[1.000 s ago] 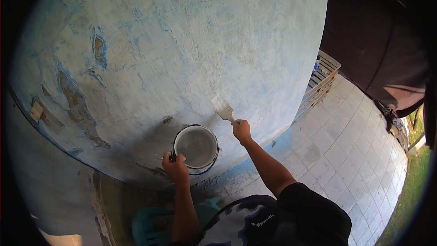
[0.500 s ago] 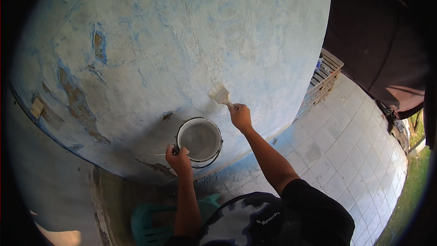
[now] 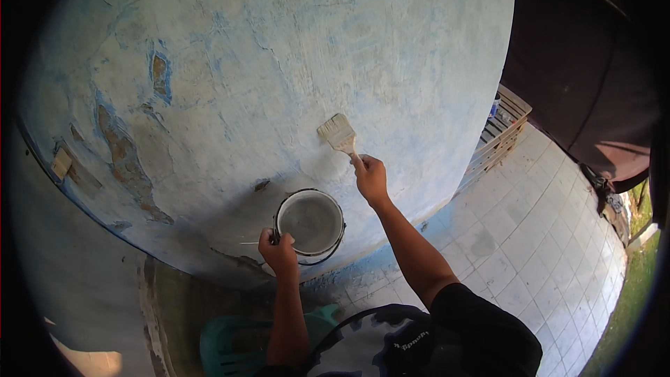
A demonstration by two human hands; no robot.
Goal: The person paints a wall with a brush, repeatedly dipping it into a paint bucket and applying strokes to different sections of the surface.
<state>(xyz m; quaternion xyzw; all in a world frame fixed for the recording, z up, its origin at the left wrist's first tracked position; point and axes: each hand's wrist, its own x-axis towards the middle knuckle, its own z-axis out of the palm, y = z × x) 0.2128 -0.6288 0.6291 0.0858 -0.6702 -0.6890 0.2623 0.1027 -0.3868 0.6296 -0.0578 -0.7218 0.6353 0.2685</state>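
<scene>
My right hand [image 3: 372, 180] is closed round the handle of a wide paintbrush [image 3: 340, 132]. Its pale bristles point up and left against the wall [image 3: 230, 119], which has patchy whitish paint over blue. At the rim of a bucket [image 3: 342, 227], my left hand [image 3: 278, 250] grips with the thumb on the inner side. A greyish-white surface shows inside the bucket, and its dark wire handle hangs along the outside. A thin pale stick pokes out left of my left hand; what it belongs to is hidden.
Peeled spots [image 3: 125, 150] mark the wall on the left. A green plastic chair [image 3: 216, 342] stands low beside me. To the right are a slatted wooden rack [image 3: 506, 122] with small items, a dark hanging cloth [image 3: 572, 63] and a tiled floor [image 3: 516, 237].
The paintbrush has moved slightly up the wall, its bristle end turned a little. My left hand still holds the bucket. The whole view has shifted slightly.
</scene>
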